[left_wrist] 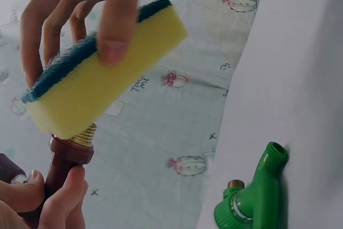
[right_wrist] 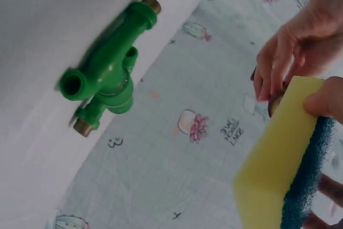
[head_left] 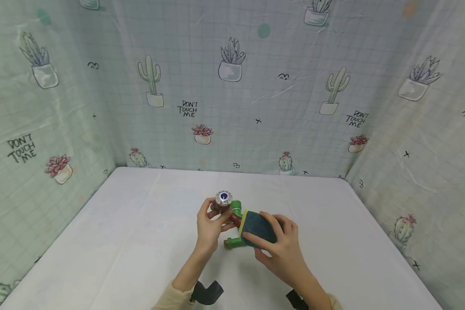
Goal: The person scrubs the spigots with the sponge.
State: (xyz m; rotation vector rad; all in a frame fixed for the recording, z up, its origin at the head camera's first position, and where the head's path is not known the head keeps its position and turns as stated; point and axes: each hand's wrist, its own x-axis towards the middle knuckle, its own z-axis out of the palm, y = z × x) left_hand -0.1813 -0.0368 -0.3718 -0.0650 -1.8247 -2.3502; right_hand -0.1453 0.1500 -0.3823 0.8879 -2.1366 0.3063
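My left hand (head_left: pixel 208 228) grips a dark red-brown valve (head_left: pixel 236 220) that has a silvery knob with a blue centre. The valve's brass threaded end (left_wrist: pixel 84 135) points up toward the sponge in the left wrist view. My right hand (head_left: pixel 286 249) holds a sponge (head_left: pixel 258 228), yellow foam with a dark blue-green scouring side, thumb on the foam and fingers over the scouring side. One foam corner lies at the valve's thread; part of the thread is hidden behind it. On the table beyond and below the hands lies a green valve fitting (right_wrist: pixel 110 60) with brass threaded ends.
A white table (head_left: pixel 151 215) spreads under the hands. Cloth walls (head_left: pixel 232 120) printed with cacti stand at its back and both sides. Black curved pieces (head_left: pixel 208 293) sit by the wrists at the front.
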